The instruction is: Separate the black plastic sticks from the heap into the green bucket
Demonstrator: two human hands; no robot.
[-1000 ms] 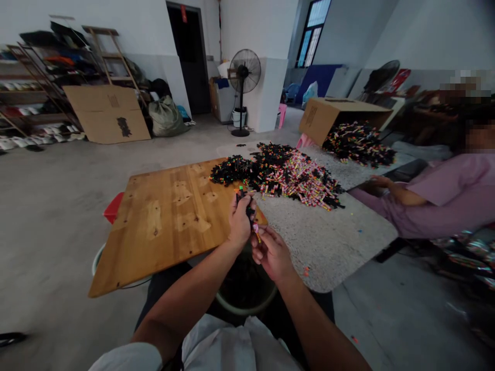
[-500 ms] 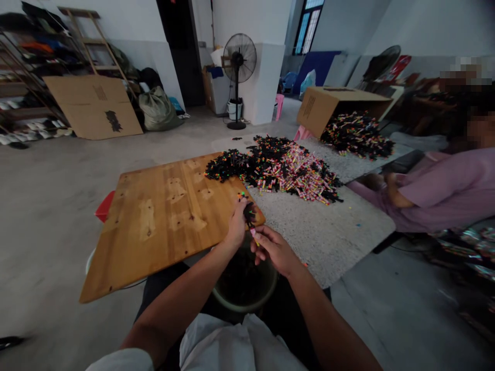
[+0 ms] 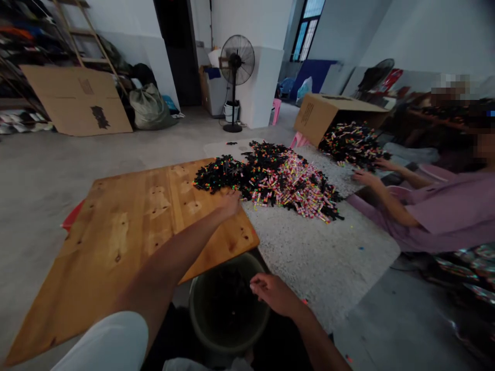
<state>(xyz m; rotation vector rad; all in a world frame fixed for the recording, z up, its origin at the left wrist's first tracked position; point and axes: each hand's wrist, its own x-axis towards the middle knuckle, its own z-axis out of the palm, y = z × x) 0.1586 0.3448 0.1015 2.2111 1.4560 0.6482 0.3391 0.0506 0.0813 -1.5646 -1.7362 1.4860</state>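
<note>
My left hand (image 3: 231, 201) reaches to the near edge of a heap of small black pieces (image 3: 220, 174) with orange and green bits; its fingertips are hard to make out against the heap. Pink-and-white labelled pieces (image 3: 301, 185) lie on the heap's right part. Over the right rim of a dark round bucket (image 3: 195, 314), my right hand (image 3: 270, 291) hangs with curled fingers, and whether it holds anything is too small to tell. Dark pieces lie inside the bucket.
A wooden board (image 3: 139, 221) lies left, a speckled grey table (image 3: 309, 252) right. A person in a pink shirt (image 3: 456, 211) reaches toward pieces spilling from a cardboard box (image 3: 315, 116). A standing fan (image 3: 236, 62) is behind.
My left hand has moved away from my right, forward to the heap. My right hand has dropped toward the bucket; the black piece between them is gone. The other person's hands now reach the boxed pieces.
</note>
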